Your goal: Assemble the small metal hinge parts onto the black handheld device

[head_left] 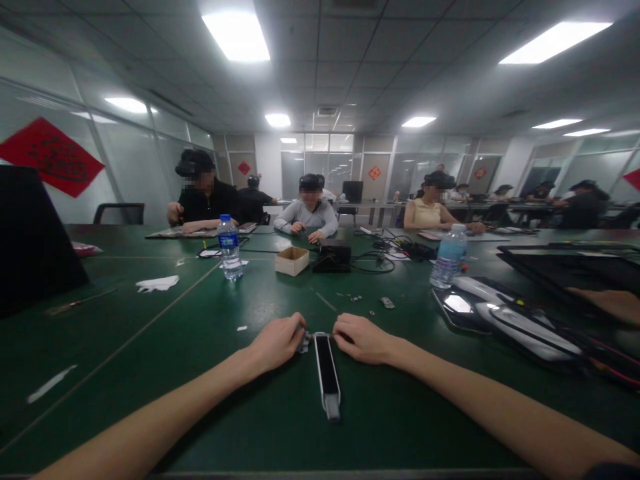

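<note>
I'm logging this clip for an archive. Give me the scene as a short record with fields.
setting: green table in a shared office, other people seated at the far side
left hand: pinching the far end of a long black strip
right hand: closed at the same end, opposite side
nearby: small loose parts, two water bottles, cardboard box

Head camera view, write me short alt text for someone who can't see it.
Two bare hands, the left hand and right hand, meet at the far end of a long black strip-shaped part lying on a green table. Beyond stand two water bottles and a small cardboard box; other people sit across the table.
</note>
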The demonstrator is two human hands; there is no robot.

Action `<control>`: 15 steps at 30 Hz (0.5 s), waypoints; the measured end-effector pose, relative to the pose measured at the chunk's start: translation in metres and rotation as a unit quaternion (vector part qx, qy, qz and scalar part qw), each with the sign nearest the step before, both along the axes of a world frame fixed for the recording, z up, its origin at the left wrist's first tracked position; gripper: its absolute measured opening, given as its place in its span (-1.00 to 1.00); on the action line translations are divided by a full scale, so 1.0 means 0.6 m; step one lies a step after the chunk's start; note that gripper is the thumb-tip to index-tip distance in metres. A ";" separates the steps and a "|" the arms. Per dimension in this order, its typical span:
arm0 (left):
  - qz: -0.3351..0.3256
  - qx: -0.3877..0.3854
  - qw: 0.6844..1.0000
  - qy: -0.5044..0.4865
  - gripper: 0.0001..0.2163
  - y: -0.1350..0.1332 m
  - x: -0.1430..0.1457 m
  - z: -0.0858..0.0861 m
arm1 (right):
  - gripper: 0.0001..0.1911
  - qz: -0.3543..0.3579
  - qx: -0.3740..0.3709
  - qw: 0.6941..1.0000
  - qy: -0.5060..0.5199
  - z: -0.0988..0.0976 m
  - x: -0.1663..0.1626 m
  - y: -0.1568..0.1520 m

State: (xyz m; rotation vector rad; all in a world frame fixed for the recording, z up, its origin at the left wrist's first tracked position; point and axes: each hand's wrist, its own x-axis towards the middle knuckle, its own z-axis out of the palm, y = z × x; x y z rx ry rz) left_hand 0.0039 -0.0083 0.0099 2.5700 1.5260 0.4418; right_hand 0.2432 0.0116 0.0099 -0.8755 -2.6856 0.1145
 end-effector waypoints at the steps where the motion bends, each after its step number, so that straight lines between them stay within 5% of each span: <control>1: 0.006 -0.003 1.000 0.009 -0.82 -0.001 0.001 0.001 | -0.87 0.002 0.001 1.000 -0.002 0.001 0.000 -0.001; 8: 0.017 -0.014 1.000 0.020 -0.80 -0.006 0.005 0.007 | -0.76 -0.056 0.093 0.990 -0.088 0.022 0.009 -0.001; 15: -0.003 -0.008 1.000 0.022 -0.86 -0.017 0.012 0.019 | -0.70 -0.373 0.115 0.910 -0.136 0.043 0.085 0.061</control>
